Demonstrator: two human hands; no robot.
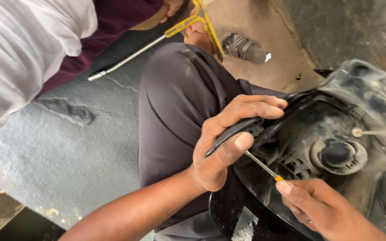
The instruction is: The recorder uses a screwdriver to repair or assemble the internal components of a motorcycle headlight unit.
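Observation:
My left hand [228, 138] grips the edge of a black plastic vehicle cover [264, 196], fingers over its rim and thumb pressed on the inner side. My right hand [318, 207] holds a screwdriver [261, 166] with an orange collar. Its metal shaft points up-left, and its tip is hidden behind my left thumb. Inside the cover sits a dusty round lamp housing [338, 154]. The cover rests against my dark-trousered knee [179, 98].
Another person in a white shirt [18, 49] and maroon cloth crouches at the upper left, their hand [173, 6] near a yellow-handled socket wrench [157, 42] lying across the grey stone floor [68, 147]. A dark ribbed part [244, 47] lies on the ground behind my knee.

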